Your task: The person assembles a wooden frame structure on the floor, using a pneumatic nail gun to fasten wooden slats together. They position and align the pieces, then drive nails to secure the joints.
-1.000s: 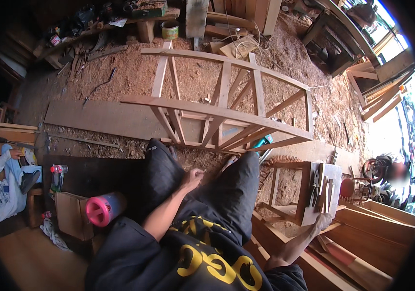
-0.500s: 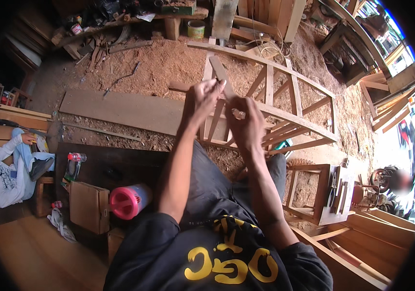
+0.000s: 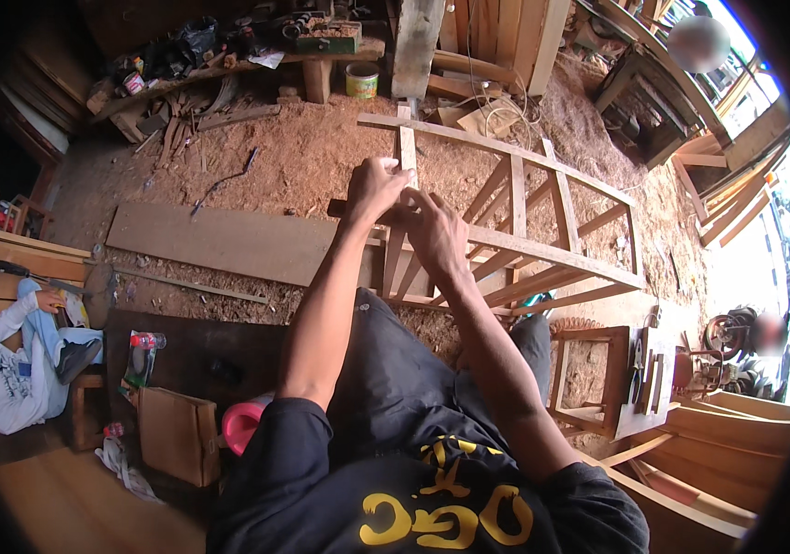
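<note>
My left hand (image 3: 379, 192) and my right hand (image 3: 437, 234) meet above the near left corner of a slatted wooden frame (image 3: 556, 258). On both, the fingers are bent and pressed together. Whatever they grip is hidden behind the fingers. A pale crosspiece (image 3: 407, 146) of the frame runs away from my fingertips toward its far rail (image 3: 469, 133). Just left of my left wrist pokes out the dark end of a wooden piece (image 3: 337, 208).
A long flat board (image 3: 219, 245) lies on the shavings to the left. By my left side are a cardboard box (image 3: 176, 436) and a pink jug (image 3: 240, 427). A small table (image 3: 639, 388) with tools stands right. A seated person (image 3: 21, 379) is far left.
Both hands have come down closer to the frame and drawn together. The wooden strip that stood up between them can no longer be made out. My view has shifted slightly.
</note>
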The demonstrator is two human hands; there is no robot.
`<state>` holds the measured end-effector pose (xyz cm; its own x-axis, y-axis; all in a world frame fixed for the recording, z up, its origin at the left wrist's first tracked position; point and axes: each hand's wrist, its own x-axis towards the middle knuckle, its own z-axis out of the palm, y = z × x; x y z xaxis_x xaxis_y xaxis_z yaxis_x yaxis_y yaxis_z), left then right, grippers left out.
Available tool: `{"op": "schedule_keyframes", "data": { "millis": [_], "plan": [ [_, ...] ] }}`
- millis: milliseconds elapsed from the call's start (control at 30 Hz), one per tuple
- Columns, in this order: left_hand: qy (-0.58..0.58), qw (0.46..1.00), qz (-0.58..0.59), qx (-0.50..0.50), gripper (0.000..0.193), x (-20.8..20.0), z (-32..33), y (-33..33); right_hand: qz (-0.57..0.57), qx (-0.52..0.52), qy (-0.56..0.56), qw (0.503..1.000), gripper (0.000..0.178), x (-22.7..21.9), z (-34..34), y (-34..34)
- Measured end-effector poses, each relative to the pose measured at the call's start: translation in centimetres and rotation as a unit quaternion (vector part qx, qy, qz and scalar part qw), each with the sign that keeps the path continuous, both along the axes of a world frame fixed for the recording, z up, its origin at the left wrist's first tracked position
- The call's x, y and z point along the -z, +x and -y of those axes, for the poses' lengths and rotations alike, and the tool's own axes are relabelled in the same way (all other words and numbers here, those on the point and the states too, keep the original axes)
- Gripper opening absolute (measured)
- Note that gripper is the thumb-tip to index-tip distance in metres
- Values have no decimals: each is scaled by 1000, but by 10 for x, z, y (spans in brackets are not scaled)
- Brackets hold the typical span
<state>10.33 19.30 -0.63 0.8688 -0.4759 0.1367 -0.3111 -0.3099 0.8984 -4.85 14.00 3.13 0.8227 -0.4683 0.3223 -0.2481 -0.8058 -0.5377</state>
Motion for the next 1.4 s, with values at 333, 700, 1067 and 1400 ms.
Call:
{"op": "schedule_keyframes", "data": {
  "millis": [333, 700, 1067, 1400],
  "plan": [
    [10, 1000, -17, 7, 56, -4, -8, 8, 66, -25, 0, 998, 24, 1, 0, 0],
    [34, 986, -130, 102, 62, -31, -19, 13, -10, -88, 39, 995, 30, -19, 11, -4],
    [30, 993, -102, 56, 56, -10, -12, 17, -17, -54, 41, 998, 31, -12, 11, -5],
    [57, 992, -106, 45, 51, -39, -19, -2, -56, 10, 60, 997, 36, -16, 1, 0]
  ]
}}
